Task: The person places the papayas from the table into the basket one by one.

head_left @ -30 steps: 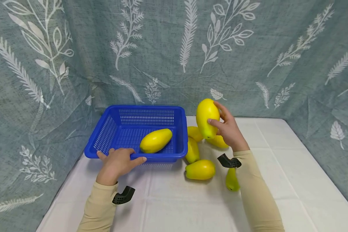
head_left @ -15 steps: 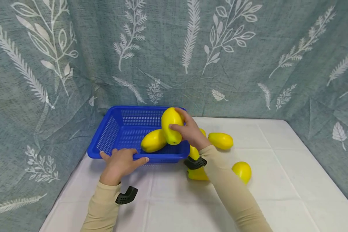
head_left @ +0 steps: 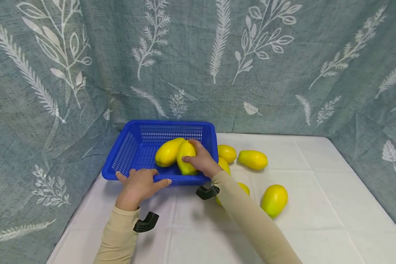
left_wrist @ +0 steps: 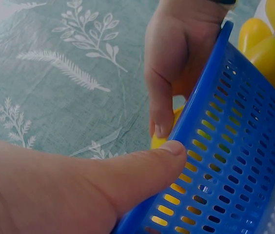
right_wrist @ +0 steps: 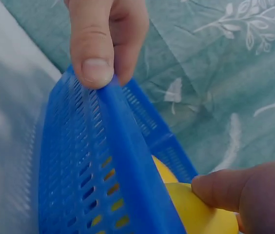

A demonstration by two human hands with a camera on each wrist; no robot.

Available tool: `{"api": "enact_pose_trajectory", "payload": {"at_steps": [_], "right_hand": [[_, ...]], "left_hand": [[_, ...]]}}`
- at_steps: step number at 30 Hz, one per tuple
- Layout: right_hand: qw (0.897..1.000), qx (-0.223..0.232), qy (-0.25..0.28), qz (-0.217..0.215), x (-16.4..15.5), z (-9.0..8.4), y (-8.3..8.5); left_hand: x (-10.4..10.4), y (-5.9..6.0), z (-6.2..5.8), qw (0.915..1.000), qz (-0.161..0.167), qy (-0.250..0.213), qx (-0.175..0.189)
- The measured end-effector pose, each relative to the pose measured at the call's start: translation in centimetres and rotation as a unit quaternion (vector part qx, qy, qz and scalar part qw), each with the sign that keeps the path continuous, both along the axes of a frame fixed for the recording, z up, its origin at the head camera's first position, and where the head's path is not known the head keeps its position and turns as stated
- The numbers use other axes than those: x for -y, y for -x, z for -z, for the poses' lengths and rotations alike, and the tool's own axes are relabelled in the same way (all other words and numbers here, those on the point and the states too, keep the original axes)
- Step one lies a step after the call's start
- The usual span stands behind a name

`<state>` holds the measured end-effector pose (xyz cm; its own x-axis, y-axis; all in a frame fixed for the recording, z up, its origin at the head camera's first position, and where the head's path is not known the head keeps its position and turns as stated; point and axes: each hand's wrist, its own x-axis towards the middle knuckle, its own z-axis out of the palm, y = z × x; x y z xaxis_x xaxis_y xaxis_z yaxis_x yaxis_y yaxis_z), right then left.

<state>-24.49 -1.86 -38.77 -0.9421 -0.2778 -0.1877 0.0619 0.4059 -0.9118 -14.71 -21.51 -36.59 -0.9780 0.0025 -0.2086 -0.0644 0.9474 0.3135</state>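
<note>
The right hand (head_left: 202, 161) holds the greenish-tipped papaya (head_left: 184, 151) between thumb and fingers, inside the blue basket (head_left: 123, 154), just below the frame's centre. Half a second ago that fruit was above the basket's right end; now it is lowered against the yellow papaya (head_left: 167, 154), which has shifted slightly up and left. Whether it touches the basket floor is hidden. The left hand (head_left: 136, 187) grips the near rim, left of centre. So two papayas lie within the basket walls, one not yet released, while five loose papayas (head_left: 252, 160) remain on the white tablecloth (head_left: 320, 205), right of centre.
</note>
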Motion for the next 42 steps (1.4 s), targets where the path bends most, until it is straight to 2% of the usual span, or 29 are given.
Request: {"api": "enact_pose_trajectory", "payload": {"at_steps": [8, 18, 25, 30, 34, 42], "right_hand": [[0.998, 0.040, -0.027, -0.037, 0.6, 0.2, 0.2], [0.995, 0.079, -0.040, -0.046, 0.9, 0.5, 0.3], [0.996, 0.078, -0.008, -0.041, 0.9, 0.4, 0.4], [0.999, 0.033, 0.001, -0.029, 0.2, 0.1, 0.2], [1.000, -0.015, 0.003, -0.014, -1.9, -1.0, -0.1], [0.993, -0.071, 0.083, 0.052, -9.5, -5.5, -0.4]], "left_hand": [[-0.1, 0.0, 0.0, 1.0000, -0.002, -0.003, -0.004], [0.1, 0.1, 0.1, 1.0000, 0.003, 0.000, -0.003], [0.0, 0.2, 0.1, 1.0000, 0.001, -0.004, -0.004], [-0.1, 0.2, 0.3, 1.0000, 0.003, -0.004, -0.004], [-0.3, 0.1, 0.5, 1.0000, 0.004, -0.006, -0.004], [0.0, 0.2, 0.1, 1.0000, 0.006, -0.008, 0.000]]}}
